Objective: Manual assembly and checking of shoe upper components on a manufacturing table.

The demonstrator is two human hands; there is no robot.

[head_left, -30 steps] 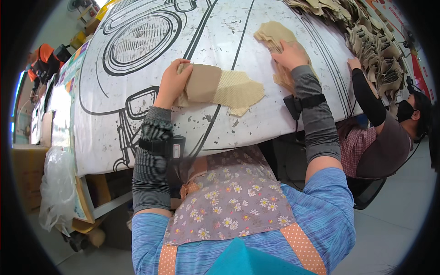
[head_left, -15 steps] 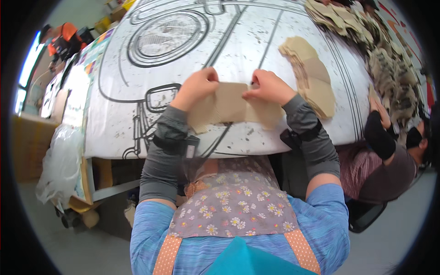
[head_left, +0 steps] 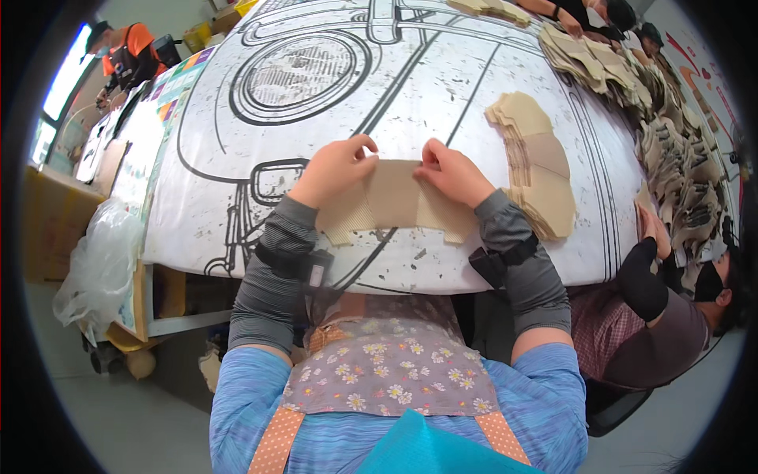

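Head view gives me the beige piece [head_left: 395, 197] directly between the two hands, near the front edge of the desk [head_left: 442, 95]. I see the left hand [head_left: 335, 170] pinching its upper edge on one side and the right hand [head_left: 452, 175] pinching it on the other; I can't tell whether the lower edge touches the surface. Its middle panel looks smooth and darker, while the paler side wings are ribbed or mesh-like and flare downward with stepped ends. Just beyond the right wrist lies a curved stack [head_left: 546, 174] of similar layered pieces. I make out a white desk covering, scuffed, with black line drawing and a big round shape [head_left: 300, 77]. Bundled pieces [head_left: 687, 170] crowd the right edge near a masked co-worker [head_left: 659, 332]. At left I see a clear plastic bag [head_left: 95, 265] and a person in orange [head_left: 142, 49].
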